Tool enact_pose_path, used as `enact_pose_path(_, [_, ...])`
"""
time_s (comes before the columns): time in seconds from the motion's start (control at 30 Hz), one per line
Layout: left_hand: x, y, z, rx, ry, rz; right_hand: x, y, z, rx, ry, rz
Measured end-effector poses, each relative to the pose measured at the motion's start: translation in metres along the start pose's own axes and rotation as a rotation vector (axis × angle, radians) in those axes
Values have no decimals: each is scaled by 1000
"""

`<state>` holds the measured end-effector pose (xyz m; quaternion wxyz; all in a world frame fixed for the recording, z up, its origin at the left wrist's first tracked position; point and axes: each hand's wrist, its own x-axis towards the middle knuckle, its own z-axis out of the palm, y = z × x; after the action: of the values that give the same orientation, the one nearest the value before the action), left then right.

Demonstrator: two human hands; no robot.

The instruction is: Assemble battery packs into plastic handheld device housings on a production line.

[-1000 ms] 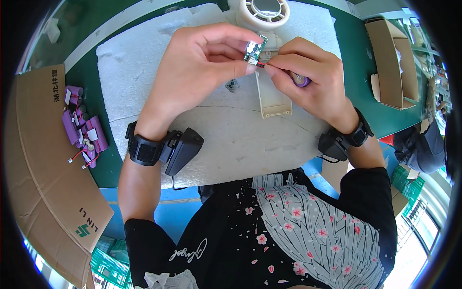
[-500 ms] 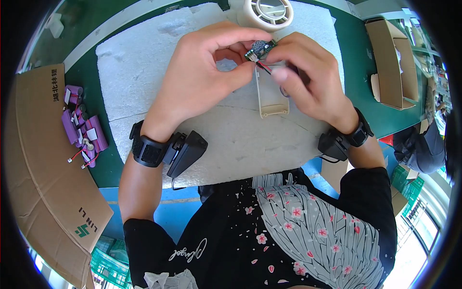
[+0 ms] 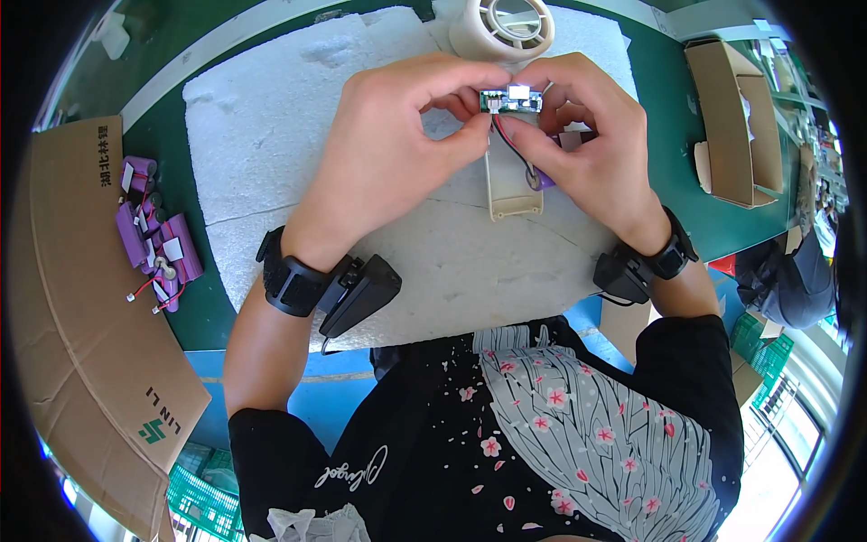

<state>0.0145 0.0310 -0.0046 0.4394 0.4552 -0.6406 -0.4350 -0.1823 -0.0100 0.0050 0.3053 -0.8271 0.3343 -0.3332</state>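
1. The left hand (image 3: 384, 149) pinches the left end of a small green circuit board (image 3: 511, 101), thumb near and forefinger far, nearly closed on its edges.
2. The right hand (image 3: 603, 135) steadies the board's right end between thumb and forefinger, the gap only as wide as the board.
3. A purple battery cell (image 3: 545, 180) shows past the right thumb, which covers much of it (how the other fingers meet it, I cannot tell).
4. Red and black wires (image 3: 504, 137) run from the board's near side toward the cell.
5. Beneath, a cream casing (image 3: 517, 207) points its near end at the person; the hands block its far part.
6. Just beyond the fingers stands a round cream vented housing (image 3: 472, 41).
7. A white foam sheet (image 3: 257, 135) lies under the work, on a green tabletop (image 3: 199, 316).
8. Far left, purple battery packs (image 3: 185, 250) sit beside a cardboard panel (image 3: 86, 298); far right stands an open cardboard box (image 3: 718, 126).
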Motion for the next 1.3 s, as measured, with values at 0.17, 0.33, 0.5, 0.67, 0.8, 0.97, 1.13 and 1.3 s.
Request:
enact_pose_path(0.17, [-1, 1, -1, 54, 46, 28, 2, 0, -1, -11, 0, 23])
enact_pose_path(0.33, [1, -1, 2, 96, 163, 122, 3, -1, 0, -58, 23, 27])
enact_pose_path(0.5, [1, -1, 2, 101, 169, 106, 4, 2, 0, -101, 24, -4])
enact_pose_path(0.67, [2, -2, 2, 85, 162, 84, 6, 3, 4, -68, 62, -14])
enact_pose_path(0.8, [0, 0, -1, 85, 123, 49, 7, 3, 6, -54, 103, -16])
enact_pose_path(0.97, [-1, -2, 1, 64, 97, 43, 7, 5, 7, 23, 92, 31])
enact_pose_path(1.13, [-1, -1, 9, 117, 106, 81, 6, 7, 6, 150, 88, 130])
enact_pose_path(1.3, [-2, -4, 19, 191, 158, 88, 4, 6, 1, 67, -1, 123])
